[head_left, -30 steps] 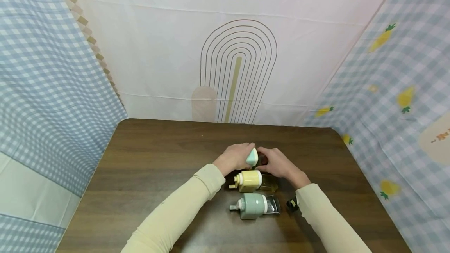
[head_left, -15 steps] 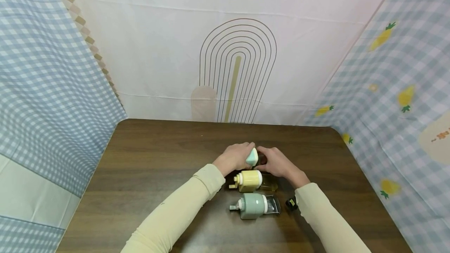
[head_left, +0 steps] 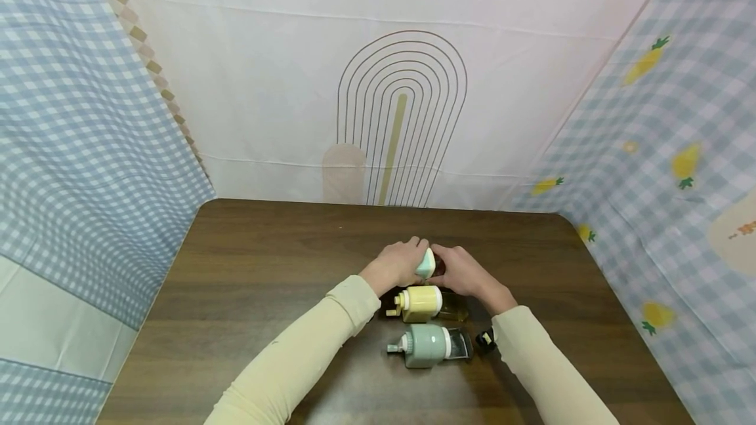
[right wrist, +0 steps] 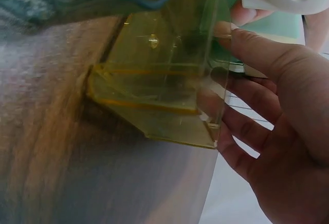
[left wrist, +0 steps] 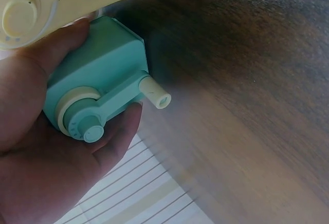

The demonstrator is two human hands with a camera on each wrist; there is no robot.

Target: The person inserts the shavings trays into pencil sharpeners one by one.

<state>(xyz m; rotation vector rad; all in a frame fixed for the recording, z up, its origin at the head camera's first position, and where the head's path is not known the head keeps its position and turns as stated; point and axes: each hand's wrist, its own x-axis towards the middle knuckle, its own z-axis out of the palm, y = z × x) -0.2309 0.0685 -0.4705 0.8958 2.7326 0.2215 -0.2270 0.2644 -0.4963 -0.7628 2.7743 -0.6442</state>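
Observation:
In the left wrist view, my left hand grips a teal crank pencil sharpener, its crank facing the camera. In the head view the same left hand is wrapped over that sharpener, leaving only its pale-rimmed end visible. My right hand meets it from the right, thumb and fingers around that end. Seen from the right wrist, my right hand's fingers hold at a dark-green see-through part, largely hidden behind a clear yellow drawer. That drawer belongs to the yellow pencil sharpener lying just nearer.
A grey-green pencil sharpener with a clear drawer lies nearest the person, in line with the yellow one. A small black item shows at the right cuff. Fabric hangings enclose the brown wooden table at the back and sides.
My right hand has drawn slightly in toward the teal pencil sharpener, narrowing the dark gap beside it. The left hand keeps its grip almost unmoved, and the other two sharpeners lie as before.

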